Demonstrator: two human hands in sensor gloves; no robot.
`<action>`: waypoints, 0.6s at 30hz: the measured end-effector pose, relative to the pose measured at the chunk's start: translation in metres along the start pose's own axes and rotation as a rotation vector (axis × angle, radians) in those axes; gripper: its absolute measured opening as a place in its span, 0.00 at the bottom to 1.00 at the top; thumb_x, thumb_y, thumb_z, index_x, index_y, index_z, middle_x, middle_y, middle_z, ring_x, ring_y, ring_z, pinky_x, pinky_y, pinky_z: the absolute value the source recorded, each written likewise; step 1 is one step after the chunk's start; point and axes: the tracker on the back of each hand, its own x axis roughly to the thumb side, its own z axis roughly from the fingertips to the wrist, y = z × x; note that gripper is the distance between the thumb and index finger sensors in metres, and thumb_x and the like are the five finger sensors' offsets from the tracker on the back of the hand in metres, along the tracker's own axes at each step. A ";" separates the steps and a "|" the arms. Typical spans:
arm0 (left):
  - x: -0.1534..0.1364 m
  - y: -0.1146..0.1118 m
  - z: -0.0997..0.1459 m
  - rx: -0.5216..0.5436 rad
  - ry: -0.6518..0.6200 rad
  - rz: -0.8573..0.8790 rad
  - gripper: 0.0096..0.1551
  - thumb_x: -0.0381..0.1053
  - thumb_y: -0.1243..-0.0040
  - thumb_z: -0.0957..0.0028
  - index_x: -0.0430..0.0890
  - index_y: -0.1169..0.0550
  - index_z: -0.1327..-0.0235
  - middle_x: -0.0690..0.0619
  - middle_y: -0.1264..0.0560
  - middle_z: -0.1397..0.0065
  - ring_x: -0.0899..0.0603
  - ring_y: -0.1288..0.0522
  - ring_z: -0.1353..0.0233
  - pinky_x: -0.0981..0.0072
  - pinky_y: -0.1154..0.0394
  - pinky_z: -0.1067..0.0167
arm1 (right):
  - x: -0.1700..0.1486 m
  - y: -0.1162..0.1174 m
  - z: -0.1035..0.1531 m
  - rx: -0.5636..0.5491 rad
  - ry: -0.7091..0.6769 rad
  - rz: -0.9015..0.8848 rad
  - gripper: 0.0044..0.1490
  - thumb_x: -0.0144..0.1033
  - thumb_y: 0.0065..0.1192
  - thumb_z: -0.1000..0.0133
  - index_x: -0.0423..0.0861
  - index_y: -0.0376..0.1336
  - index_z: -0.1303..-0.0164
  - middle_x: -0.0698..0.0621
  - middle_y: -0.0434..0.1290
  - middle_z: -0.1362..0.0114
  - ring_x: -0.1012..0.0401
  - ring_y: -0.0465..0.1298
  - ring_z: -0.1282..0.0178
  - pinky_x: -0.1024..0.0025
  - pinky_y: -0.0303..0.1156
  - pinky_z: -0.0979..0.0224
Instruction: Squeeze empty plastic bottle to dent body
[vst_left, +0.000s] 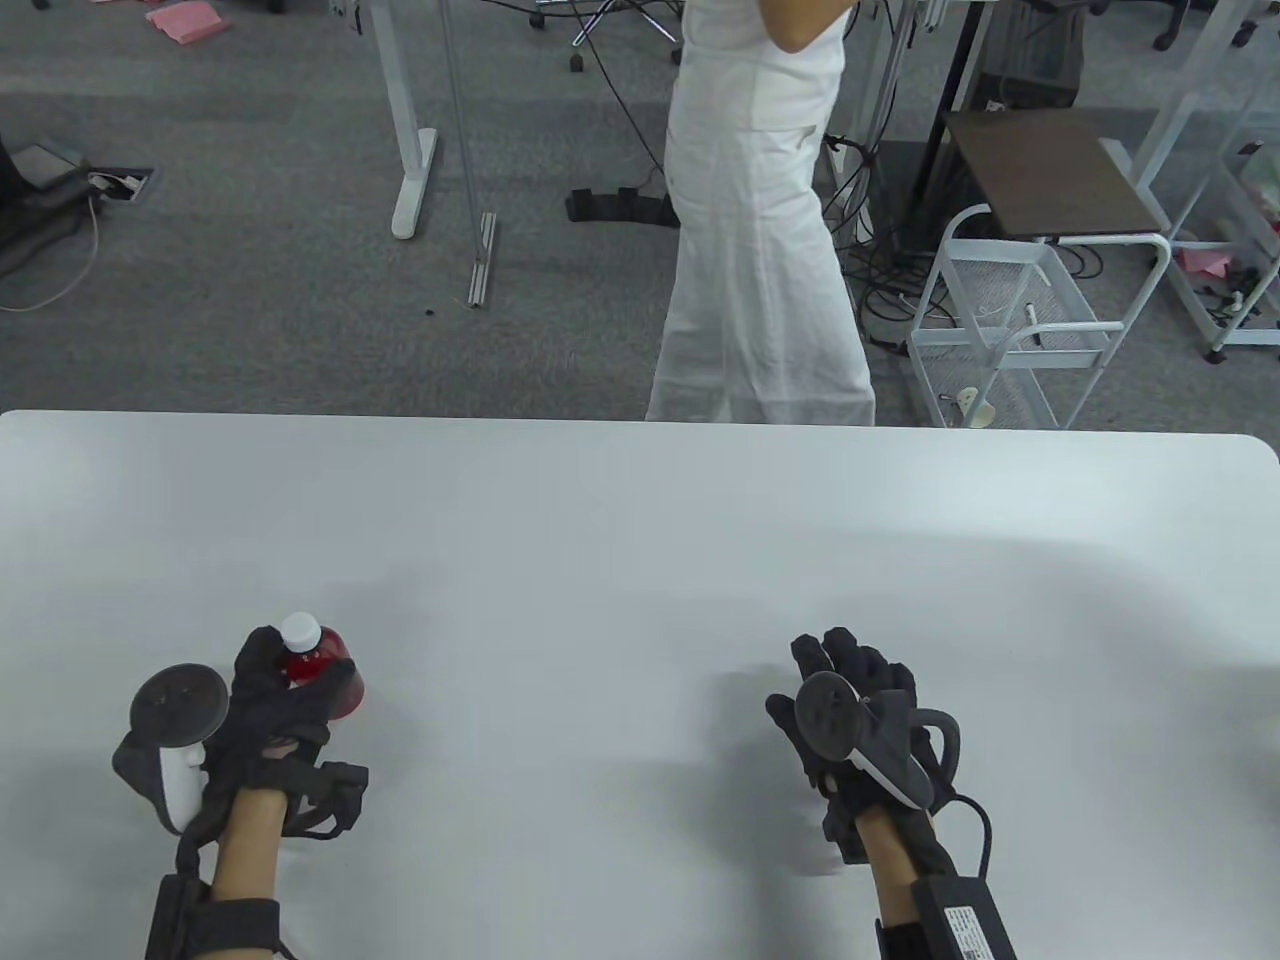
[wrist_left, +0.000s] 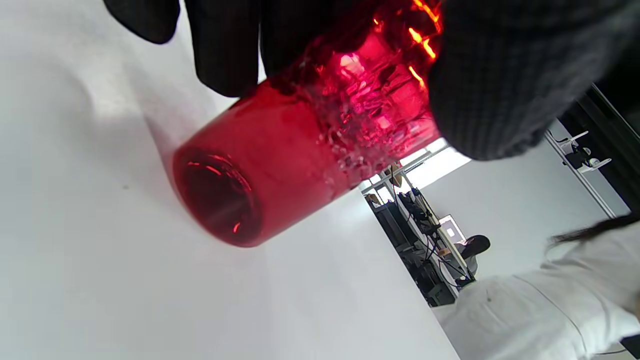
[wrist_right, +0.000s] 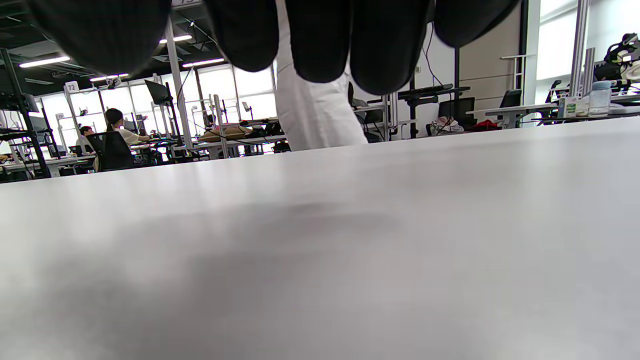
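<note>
While the left hand (vst_left: 262, 700) clasps the red bottle (vst_left: 318, 667) at the near left of the white tabletop (vst_left: 640, 560), the right hand (vst_left: 850, 720) hovers at the near right with its grip released, fingers (wrist_right: 320, 45) spread and grasping nothing. The bottle has a white cap (vst_left: 299, 630); in the left wrist view its base (wrist_left: 216, 200) tilts down toward the tabletop (wrist_left: 100, 280), whether touching I cannot tell, and black fingers (wrist_left: 500, 80) wrap its upper body. The tabletop is plain, matte and lightly shadowed under both hands. Beyond its far edge a person in white (vst_left: 755, 230) stands on grey carpet (vst_left: 250, 250), with desk legs (vst_left: 412, 150), tangled cables and a white wire cart (vst_left: 1010, 320) at far right. The right wrist view shows an open office with rows of desks, a seated worker (wrist_right: 117, 135) and a post sign reading "72" (wrist_right: 71, 86). The bottle's label cannot be read.
</note>
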 end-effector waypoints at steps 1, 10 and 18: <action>0.000 -0.001 -0.001 -0.004 0.002 -0.006 0.57 0.63 0.24 0.64 0.46 0.38 0.25 0.41 0.32 0.19 0.30 0.30 0.23 0.30 0.39 0.28 | 0.000 0.000 0.000 0.002 0.000 -0.002 0.46 0.63 0.57 0.52 0.54 0.55 0.24 0.42 0.60 0.17 0.39 0.68 0.21 0.34 0.58 0.26; 0.007 -0.003 0.003 0.031 -0.086 0.013 0.57 0.65 0.22 0.67 0.49 0.37 0.27 0.44 0.29 0.19 0.33 0.29 0.23 0.31 0.37 0.29 | -0.002 0.000 -0.001 0.008 0.003 -0.010 0.46 0.63 0.57 0.52 0.54 0.55 0.24 0.43 0.60 0.17 0.39 0.68 0.21 0.34 0.58 0.25; 0.054 -0.005 0.030 0.038 -0.328 0.163 0.58 0.66 0.19 0.69 0.44 0.34 0.30 0.44 0.23 0.27 0.36 0.23 0.28 0.34 0.31 0.32 | -0.003 0.001 -0.001 0.008 0.003 -0.016 0.46 0.63 0.57 0.52 0.54 0.55 0.24 0.43 0.60 0.17 0.39 0.68 0.21 0.34 0.58 0.25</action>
